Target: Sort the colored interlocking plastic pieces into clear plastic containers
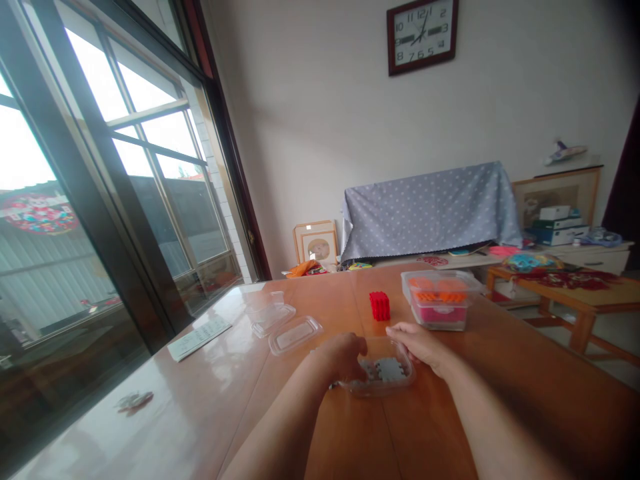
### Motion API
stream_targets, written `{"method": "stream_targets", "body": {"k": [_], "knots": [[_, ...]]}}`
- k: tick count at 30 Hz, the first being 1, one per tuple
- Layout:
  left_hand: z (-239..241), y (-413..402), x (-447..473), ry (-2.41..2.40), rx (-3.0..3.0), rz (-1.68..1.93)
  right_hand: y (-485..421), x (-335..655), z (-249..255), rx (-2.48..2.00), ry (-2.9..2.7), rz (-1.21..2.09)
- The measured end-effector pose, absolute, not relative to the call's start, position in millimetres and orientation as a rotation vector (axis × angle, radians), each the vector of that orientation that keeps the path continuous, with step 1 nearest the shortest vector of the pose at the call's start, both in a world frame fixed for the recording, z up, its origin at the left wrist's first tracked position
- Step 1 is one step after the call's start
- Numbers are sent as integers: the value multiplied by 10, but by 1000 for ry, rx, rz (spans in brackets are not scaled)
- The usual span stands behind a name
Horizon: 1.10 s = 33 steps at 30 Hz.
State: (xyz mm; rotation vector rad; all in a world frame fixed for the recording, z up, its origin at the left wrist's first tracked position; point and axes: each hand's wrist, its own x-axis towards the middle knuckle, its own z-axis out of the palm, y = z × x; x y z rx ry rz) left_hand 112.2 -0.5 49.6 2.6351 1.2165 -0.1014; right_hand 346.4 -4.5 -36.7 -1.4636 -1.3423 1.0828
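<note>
A clear plastic container (373,387) with white toothed-edged pieces (391,369) in it stands on the table before me. My left hand (343,353) reaches into its left side with fingers bent down among the pieces; what the fingertips hold is hidden. At the far right corner, my right hand (413,343) pinches the container's rim between thumb and fingers. Just beyond the container sits a red stack of toothed pieces (379,307).
Two stacked clear boxes with orange (440,290) and pink contents (440,315) stand at the right. Left of my hands lie a clear lid (295,335), another clear container (273,317), a printed paper (200,338) and a small shiny object (134,402). The glossy wooden table (350,440) reaches toward the window.
</note>
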Motion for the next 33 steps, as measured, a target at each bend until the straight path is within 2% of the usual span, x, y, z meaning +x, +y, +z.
{"method": "stream_targets", "body": {"k": [13, 18, 29, 33], "knots": [[516, -233, 1166, 1112, 2730, -56, -70, 3439, -333, -1466, -1343, 1072], [507, -266, 1145, 1229, 2758, -81, -60, 3449, -347, -1471, -1353, 1071], [567, -99, 611, 1152, 2516, 452, -67, 3452, -336, -1469, -1326, 1096], [575, -12, 329, 1227, 2440, 544, -52, 3453, -356, -1472, -1321, 1106]]}}
